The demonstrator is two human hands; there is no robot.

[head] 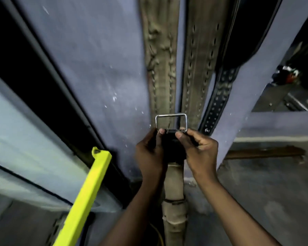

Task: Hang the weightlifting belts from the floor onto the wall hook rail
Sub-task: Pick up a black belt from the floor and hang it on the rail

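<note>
Both hands hold the buckle end of a black belt (173, 148) in front of the blue-grey wall (100, 68). My left hand (150, 151) grips its left side and my right hand (197, 148) its right side, thumbs at the base of the silver rectangular buckle (171, 119), which points up. Behind the buckle two worn tan belts (160, 68) (197, 68) hang flat against the wall. A black studded belt (219, 96) hangs to their right. The hook rail is out of view above.
A tan pipe-like post (174, 201) runs down the wall below my hands. A bright yellow bar (89, 192) slants at lower left beside a dark-framed glass panel (25, 121). A concrete ledge and floor (274, 174) lie to the right, with dark gear (290, 75) beyond.
</note>
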